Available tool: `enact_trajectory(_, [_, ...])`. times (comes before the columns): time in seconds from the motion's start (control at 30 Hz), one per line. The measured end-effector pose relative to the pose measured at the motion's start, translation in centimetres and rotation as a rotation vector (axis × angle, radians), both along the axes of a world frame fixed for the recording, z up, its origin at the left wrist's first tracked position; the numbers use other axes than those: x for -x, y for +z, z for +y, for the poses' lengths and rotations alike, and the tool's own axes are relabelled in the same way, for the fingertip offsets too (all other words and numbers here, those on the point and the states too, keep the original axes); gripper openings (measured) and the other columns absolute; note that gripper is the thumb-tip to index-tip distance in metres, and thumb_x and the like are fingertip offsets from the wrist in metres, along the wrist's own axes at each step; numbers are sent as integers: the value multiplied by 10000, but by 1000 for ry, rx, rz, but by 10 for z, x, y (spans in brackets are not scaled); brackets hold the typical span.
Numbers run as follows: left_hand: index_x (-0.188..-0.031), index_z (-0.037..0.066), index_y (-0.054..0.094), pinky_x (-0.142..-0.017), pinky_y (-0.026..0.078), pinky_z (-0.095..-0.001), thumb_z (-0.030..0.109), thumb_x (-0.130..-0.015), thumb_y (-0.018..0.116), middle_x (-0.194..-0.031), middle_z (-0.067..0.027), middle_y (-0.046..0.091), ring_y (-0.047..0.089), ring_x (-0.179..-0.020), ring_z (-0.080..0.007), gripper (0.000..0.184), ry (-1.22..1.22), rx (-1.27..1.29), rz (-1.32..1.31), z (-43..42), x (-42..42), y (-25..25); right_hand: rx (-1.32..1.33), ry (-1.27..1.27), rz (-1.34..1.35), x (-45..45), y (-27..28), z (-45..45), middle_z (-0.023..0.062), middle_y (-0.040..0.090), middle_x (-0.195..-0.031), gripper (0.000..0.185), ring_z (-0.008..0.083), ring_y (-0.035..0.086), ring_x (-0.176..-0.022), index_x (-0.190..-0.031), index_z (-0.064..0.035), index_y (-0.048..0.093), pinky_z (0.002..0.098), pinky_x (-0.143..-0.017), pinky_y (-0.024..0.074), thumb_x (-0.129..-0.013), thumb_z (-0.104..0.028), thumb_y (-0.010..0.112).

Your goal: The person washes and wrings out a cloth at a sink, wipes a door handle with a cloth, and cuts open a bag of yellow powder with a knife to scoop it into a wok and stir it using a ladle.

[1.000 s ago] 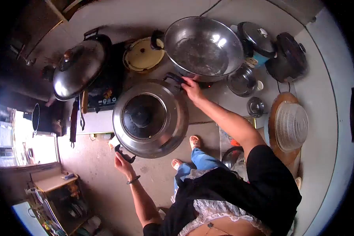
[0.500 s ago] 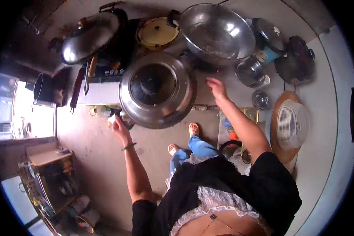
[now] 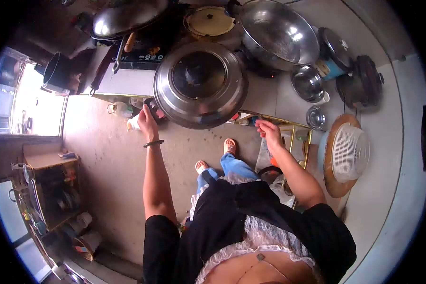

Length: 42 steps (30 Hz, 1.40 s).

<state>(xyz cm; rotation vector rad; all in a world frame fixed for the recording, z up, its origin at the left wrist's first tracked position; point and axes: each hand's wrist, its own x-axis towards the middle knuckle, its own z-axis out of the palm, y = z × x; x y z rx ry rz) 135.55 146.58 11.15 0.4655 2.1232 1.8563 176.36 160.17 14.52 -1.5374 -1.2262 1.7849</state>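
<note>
Gleaming in smooth, domed steel around a dark centre, the lidded pot (image 3: 199, 112) is at the counter's (image 3: 267, 92) front edge, its contents hidden. The left hand (image 3: 147, 124) is just beside it; whether it grips a handle, one cannot tell. The right hand (image 3: 269, 133), loosely curled and unclenched, is apart from it. Behind, the basin (image 3: 279, 35) shows a shiny, mottled inside; the frame cuts off a domed lid (image 3: 125, 21)

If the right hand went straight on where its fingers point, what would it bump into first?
Probably the lidded pot, just ahead of the right hand. Depth is unclear: if it is low, the counter edge might come first.
</note>
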Motion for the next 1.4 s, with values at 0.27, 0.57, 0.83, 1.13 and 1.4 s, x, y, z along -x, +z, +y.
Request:
enact_trajectory(0.27, [-729,-7,569,-484,361,-243,405,-963,441,-601,6,517,425,-515,-71,491,-40,-90,-94,-4,1,-2,-23,57,46,10,4,-45,13,645,-915,186,62,538,-722,-1034,-41,632,191,-602,414,-915,-144,532])
enact_trajectory(0.57, [-885,25,565,-460,361,-219,414,-962,428,-664,-15,542,449,-506,-70,420,-87,-90,-256,-58,-14,1,-459,153,48,67,71,-33,-12,632,-910,161,48,524,-732,-1002,-39,624,186,-643,407,-926,-154,541])
enact_trajectory(0.83, [-950,16,535,-469,410,-211,334,-916,556,-717,-38,564,502,-551,-76,321,319,29,-414,-270,-50,-130,-802,525,158,149,115,-115,44,601,-898,110,96,556,-746,-949,-22,614,231,-641,458,-895,-36,519])
enact_trajectory(1.13, [-957,2,540,-447,471,-233,297,-900,567,-754,-46,559,521,-582,-101,302,877,209,-505,-505,-88,-190,-761,901,317,275,132,-227,70,586,-887,113,138,579,-754,-937,-6,621,256,-640,469,-847,4,554])
enact_trajectory(1.4, [-1034,-14,540,-496,478,-221,228,-908,556,-840,-71,581,537,-604,-95,273,783,-6,-383,-432,41,-135,-752,1016,354,379,123,-259,61,591,-872,92,138,557,-715,-917,-11,629,262,-614,454,-846,-30,573])
